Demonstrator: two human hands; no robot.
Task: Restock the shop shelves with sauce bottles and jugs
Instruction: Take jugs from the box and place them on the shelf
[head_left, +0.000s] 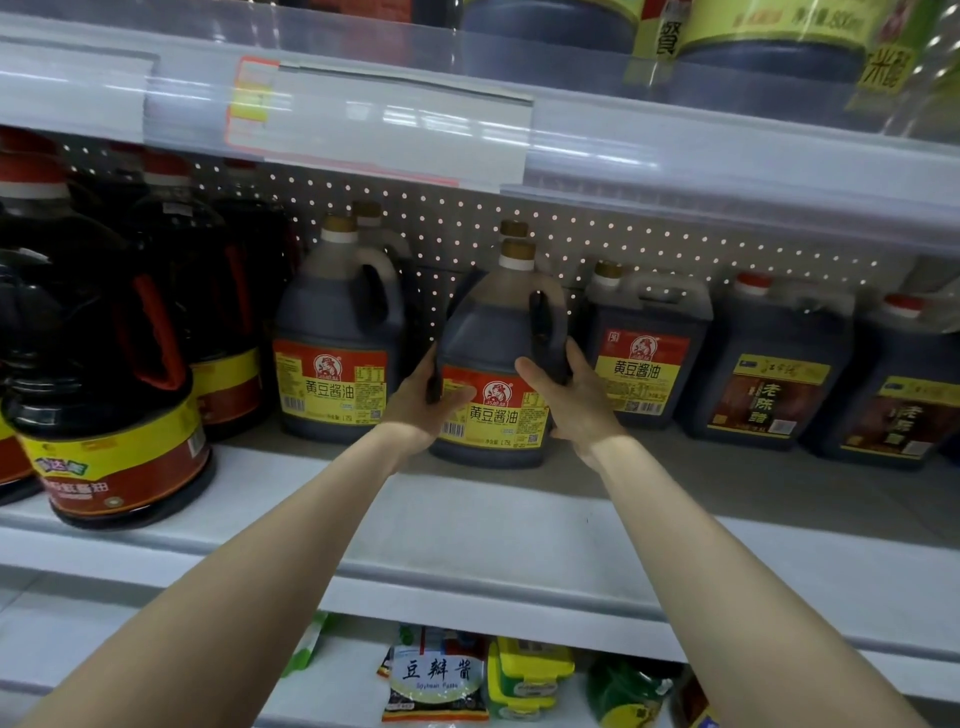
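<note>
On the shelf (467, 525), past the red-handled jugs (119, 364) at its left end, a matching soy jug (335, 358) stands toward the back. The left hand (418, 400) curls round the left side of the held soy sauce jug (493, 338), mid-shelf. The right hand (574, 400) grips its right side below the handle. Whether its base touches the shelf is unclear. Best slid straight back, label outward, level with its match and clear of the square jug (647, 358).
</note>
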